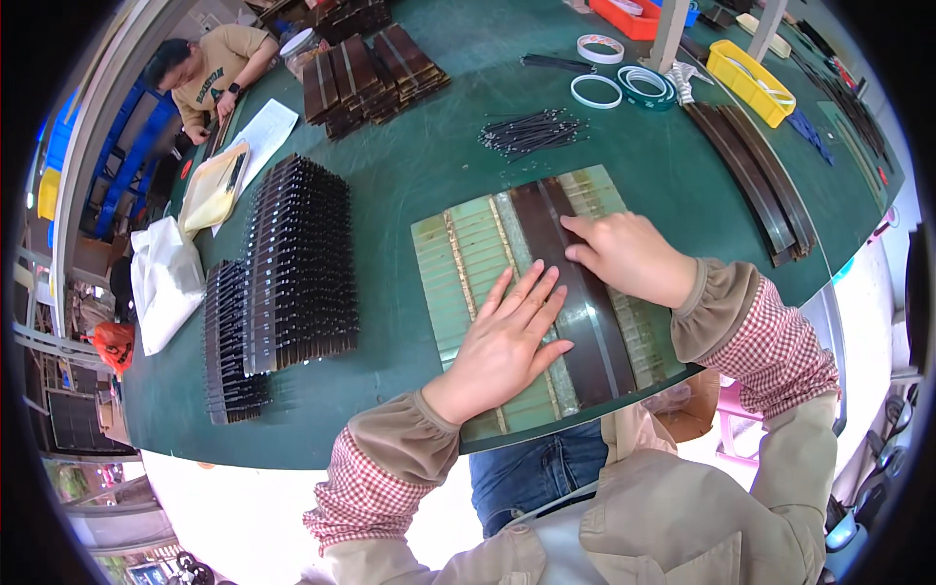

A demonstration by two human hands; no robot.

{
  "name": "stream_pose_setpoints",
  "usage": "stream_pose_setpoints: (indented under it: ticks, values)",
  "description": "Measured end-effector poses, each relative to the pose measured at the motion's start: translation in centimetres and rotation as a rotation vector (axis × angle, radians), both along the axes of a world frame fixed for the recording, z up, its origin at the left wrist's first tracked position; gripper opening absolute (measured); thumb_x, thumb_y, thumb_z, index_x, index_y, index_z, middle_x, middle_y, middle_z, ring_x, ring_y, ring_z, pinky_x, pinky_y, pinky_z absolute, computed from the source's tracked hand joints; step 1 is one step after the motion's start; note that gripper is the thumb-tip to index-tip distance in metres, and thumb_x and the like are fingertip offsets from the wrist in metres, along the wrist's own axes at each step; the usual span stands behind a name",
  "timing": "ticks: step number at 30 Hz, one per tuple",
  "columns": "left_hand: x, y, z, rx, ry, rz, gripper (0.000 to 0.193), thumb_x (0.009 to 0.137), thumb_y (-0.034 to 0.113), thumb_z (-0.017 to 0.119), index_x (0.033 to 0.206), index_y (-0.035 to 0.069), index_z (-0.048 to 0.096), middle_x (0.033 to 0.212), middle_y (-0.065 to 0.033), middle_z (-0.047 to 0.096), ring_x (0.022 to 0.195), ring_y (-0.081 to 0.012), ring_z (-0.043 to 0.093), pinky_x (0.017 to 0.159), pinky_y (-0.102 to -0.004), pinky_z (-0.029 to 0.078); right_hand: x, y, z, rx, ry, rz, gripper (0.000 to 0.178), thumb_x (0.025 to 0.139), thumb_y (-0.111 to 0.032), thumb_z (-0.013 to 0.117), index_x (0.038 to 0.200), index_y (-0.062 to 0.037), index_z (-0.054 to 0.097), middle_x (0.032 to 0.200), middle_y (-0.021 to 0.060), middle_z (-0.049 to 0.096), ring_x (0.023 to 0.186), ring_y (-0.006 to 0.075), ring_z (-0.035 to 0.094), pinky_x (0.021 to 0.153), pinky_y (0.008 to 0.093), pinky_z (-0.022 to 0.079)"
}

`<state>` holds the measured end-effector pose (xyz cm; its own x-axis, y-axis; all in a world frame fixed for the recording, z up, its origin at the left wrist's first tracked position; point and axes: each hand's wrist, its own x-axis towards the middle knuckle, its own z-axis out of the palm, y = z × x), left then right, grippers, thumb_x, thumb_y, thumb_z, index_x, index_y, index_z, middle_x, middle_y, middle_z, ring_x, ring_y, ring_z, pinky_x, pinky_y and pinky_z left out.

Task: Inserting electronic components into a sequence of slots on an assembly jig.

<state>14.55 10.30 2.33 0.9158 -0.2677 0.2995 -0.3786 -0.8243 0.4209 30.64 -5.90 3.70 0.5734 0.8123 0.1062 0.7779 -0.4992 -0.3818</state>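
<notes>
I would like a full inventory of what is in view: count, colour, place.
Flat strip: one, brown, on board
Ribbed board: one, pale green, near edge
Bristly stacks: two, black, left
Piled strips: many, brown, far side
Long strips: at least two, brown, right
Thin pieces: many, black, beyond board
Tape rolls: several, white and green, upper right
Open bin: one, yellow, upper right
Container: one, red, top edge
Bags: two, white and orange, left
Tray: one, cream, upper left
Paper: one, white, beside tray
Table: one, green, centre
Co-worker: one, tan shirt, upper left
Left hand: one, bare, across board and strip
Right hand: one, bare, over strip
</notes>
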Motion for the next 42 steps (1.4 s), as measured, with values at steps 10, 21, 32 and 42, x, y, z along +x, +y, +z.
stream_pose_setpoints:
  ticks: [10,21,32,42]
  values:
    - [-0.1,0.7,-0.7,0.042,-0.002,0.015,0.050,0.090,0.025,0.064,0.133,0.001,0.053,0.145,-0.0141,0.046,0.139,-0.0337,0.035,0.114,-0.0490,0.026,1.6,-8.4,3.3,0.202,-0.078,-0.022,0.021,0.084,-0.003,0.064,0.104,0.0006,0.065,0.100,0.0164,0.060,0.093,0.0333,0.059,0.080,0.0386,0.049]
    - [0.5,0.4,-0.8,-0.038,-0.012,0.027,0.036,0.092,0.015,0.061,0.125,0.001,0.060,0.138,-0.0121,0.053,0.138,-0.0340,0.037,0.112,-0.0495,0.030,0.8,-17.1,-1.0,0.100,-0.203,-0.286,0.040,0.079,0.002,0.064,0.119,0.0008,0.058,0.113,0.0169,0.057,0.106,0.0365,0.055,0.092,0.0398,0.046]
    - [-0.2,0.8,-0.7,-0.052,-0.064,0.038,0.037,0.086,0.008,0.065,0.122,-0.001,0.061,0.136,-0.0127,0.055,0.136,-0.0328,0.040,0.112,-0.0496,0.032,4.8,-3.0,1.9,0.112,-0.159,0.135,0.039,0.083,-0.006,0.065,0.122,0.0002,0.058,0.122,0.0168,0.057,0.120,0.0343,0.051,0.102,0.0419,0.041]
    - [0.2,0.6,-1.6,-0.057,-0.088,0.035,0.039,0.084,0.009,0.067,0.121,-0.001,0.062,0.136,-0.0129,0.054,0.136,-0.0316,0.041,0.112,-0.0494,0.032,2.0,-0.5,-0.6,0.004,-0.197,0.289,0.046,0.087,-0.016,0.064,0.129,0.0002,0.055,0.141,0.0121,0.050,0.138,0.0305,0.038,0.117,0.0504,0.022]
